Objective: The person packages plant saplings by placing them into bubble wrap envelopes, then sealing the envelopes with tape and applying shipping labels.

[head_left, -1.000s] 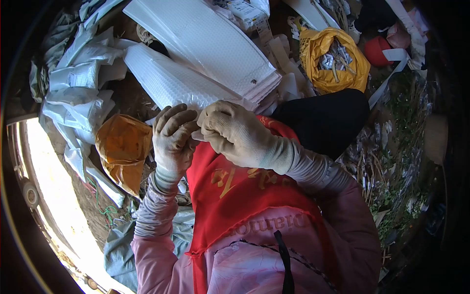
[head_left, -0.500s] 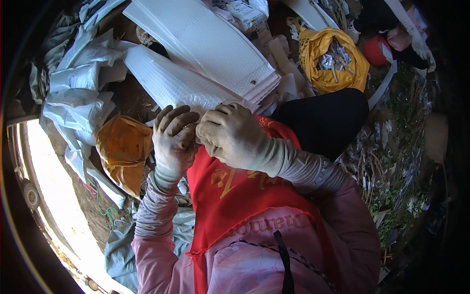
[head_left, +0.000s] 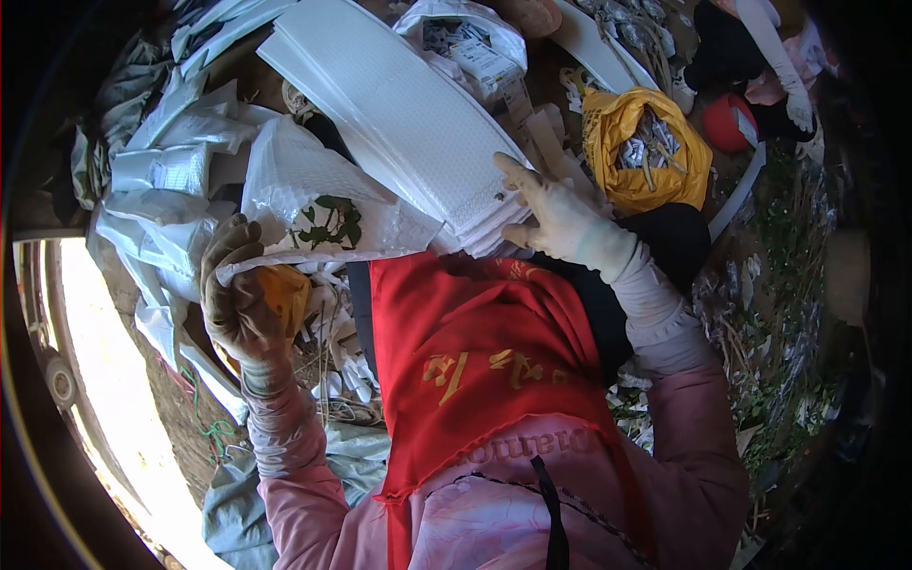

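Note:
My gloved left hand [head_left: 237, 290] has its fingers closed on the edge of a white bubble-wrap sleeve [head_left: 370, 204], which spans across above my lap. Dark green leaves [head_left: 328, 223] show at the sleeve's near side, close to that hand. My gloved right hand [head_left: 570, 223] is open, thumb and fingers apart with nothing between them. It hovers by the near end of a thick stack of flat bubble-wrap sleeves [head_left: 380, 104]. A red apron [head_left: 475, 342] covers my lap below both hands.
Filled white bubble-wrap packs [head_left: 157, 204] are heaped at the left. A yellow bag [head_left: 603, 142] of small scraps stands beyond my right knee, near a white bag [head_left: 503, 47]. An orange-brown bag [head_left: 285, 294] lies under my left hand. Another person's gloved hand [head_left: 800, 112] is at the upper right.
My hands were together at the near end of a sleeve and are now wide apart. The left went left with the sleeve edge; the right opened and moved right. Leaves now show.

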`<state>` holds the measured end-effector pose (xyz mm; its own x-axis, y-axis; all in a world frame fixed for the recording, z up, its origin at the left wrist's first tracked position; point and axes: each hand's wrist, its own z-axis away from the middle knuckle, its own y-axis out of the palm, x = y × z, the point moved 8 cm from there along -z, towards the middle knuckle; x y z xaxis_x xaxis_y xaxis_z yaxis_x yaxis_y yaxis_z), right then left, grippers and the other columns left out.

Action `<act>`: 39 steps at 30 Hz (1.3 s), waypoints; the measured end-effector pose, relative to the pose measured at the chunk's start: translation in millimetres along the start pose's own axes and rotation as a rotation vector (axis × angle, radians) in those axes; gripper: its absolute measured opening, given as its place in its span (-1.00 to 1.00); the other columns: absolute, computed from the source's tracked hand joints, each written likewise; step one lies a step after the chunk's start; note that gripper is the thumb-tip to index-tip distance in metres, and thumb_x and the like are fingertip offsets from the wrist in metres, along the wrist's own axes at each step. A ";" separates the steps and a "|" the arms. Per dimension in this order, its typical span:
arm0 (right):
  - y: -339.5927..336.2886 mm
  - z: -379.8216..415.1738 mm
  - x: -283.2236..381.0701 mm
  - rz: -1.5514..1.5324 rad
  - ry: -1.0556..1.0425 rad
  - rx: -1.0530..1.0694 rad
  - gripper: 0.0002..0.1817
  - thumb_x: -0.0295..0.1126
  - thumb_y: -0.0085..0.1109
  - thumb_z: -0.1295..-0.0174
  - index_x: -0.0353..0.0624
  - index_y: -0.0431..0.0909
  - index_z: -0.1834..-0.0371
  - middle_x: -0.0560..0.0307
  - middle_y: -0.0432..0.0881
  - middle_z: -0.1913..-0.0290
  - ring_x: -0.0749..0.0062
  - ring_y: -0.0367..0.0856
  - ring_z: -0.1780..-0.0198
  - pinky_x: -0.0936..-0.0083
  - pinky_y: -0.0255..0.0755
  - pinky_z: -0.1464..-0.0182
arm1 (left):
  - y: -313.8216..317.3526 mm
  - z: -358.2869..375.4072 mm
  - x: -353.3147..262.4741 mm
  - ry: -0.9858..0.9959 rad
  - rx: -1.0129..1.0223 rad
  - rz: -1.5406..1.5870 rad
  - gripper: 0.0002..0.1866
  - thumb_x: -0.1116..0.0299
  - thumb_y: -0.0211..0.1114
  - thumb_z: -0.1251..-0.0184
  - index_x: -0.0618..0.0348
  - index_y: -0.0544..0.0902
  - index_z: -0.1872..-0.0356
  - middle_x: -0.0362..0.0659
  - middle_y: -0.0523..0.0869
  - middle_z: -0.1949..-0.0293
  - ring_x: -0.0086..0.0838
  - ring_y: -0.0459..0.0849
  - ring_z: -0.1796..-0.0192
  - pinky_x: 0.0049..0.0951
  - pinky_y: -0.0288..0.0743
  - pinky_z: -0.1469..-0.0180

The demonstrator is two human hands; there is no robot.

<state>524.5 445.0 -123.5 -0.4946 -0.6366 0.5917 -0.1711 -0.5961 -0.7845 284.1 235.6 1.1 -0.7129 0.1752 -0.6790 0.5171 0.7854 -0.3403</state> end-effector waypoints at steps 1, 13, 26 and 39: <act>5.9 -14.6 21.5 0.061 -0.138 -0.124 0.04 -0.08 0.34 -0.09 -0.06 -0.15 -0.53 -0.21 0.45 -0.24 -0.06 0.63 0.01 0.21 0.54 0.00 | 0.6 0.7 1.2 0.000 0.001 -0.015 -0.70 0.23 0.12 -0.44 0.30 0.66 0.21 0.01 0.70 0.12 -0.15 0.65 -0.04 -0.23 0.51 -0.11; 74.1 -61.8 72.4 -0.680 -0.251 -0.466 -0.86 -0.39 0.34 -0.08 -0.21 0.61 0.43 0.12 0.47 0.47 0.26 0.46 0.34 0.31 0.39 0.14 | -10.2 90.1 43.1 -0.525 -0.342 0.087 -0.73 0.27 0.12 -0.48 0.24 0.55 0.38 -0.38 0.52 0.44 -0.71 0.37 0.37 -0.66 0.26 0.27; 138.7 -73.0 68.0 0.338 0.171 -0.027 -0.61 -0.16 0.23 -0.11 -0.23 0.49 0.13 -0.08 0.58 0.15 0.08 0.55 -0.03 0.22 0.47 0.03 | 23.3 252.1 157.1 -1.383 -0.143 0.102 -0.78 0.29 0.19 -0.32 0.27 0.51 0.37 -0.23 0.55 0.38 -0.58 0.45 0.40 -0.54 0.37 0.32; 130.9 -87.8 28.6 -0.533 -0.062 0.031 -0.62 -0.11 0.00 -0.37 -0.23 0.52 0.06 -0.02 0.63 0.50 0.20 0.67 0.44 0.36 0.49 0.30 | 77.4 199.4 152.4 -1.381 0.067 0.558 -0.36 -0.14 -0.16 -0.51 0.24 0.30 -0.29 -0.04 0.52 -0.13 -0.33 0.53 -0.12 -0.30 0.43 -0.19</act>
<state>413.2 391.7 -225.6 -0.2945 -0.2690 0.9170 -0.3587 -0.8583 -0.3669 309.9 204.7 -258.4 0.5592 -0.2800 -0.7803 0.6129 0.7735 0.1616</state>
